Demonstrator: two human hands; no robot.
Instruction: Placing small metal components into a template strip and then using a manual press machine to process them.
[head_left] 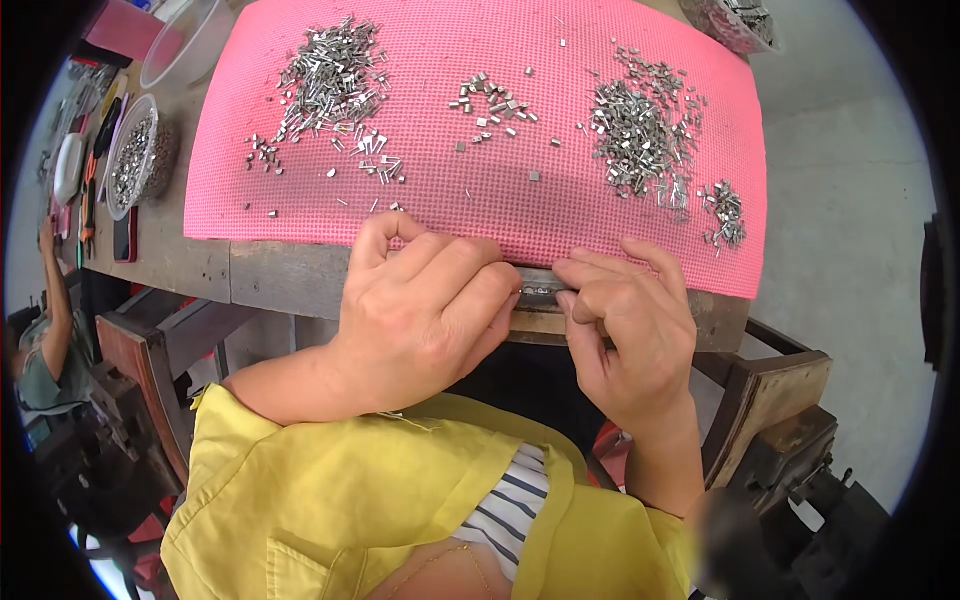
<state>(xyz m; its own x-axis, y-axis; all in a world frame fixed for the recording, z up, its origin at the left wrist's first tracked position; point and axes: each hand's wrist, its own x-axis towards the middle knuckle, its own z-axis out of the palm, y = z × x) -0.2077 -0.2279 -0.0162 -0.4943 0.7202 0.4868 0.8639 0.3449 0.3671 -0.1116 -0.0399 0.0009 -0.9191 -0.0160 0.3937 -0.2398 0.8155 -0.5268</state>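
A narrow grey metal strip [541, 288] with small bright pieces along it lies level at the near edge of the pink mat. My left hand [425, 305] closes over its left end, fingers curled and pressed together, so that end is hidden. From the other side, my right hand [630, 325] pinches the right end between thumb and fingers. Just beyond my hands, a loose cluster of small silver metal blocks [495, 105] lies on the mat. A heap of short metal pieces [330, 80] is at the far left, another heap [640, 140] at the right.
The pink textured mat [420, 190] covers most of the wooden table [285, 280]. A clear tub of metal bits [140, 160] stands left, near hand tools [95, 165] and a phone [125, 238]. Another tub [735, 22] is at the far right. A person [55, 345] is beyond the table's left side.
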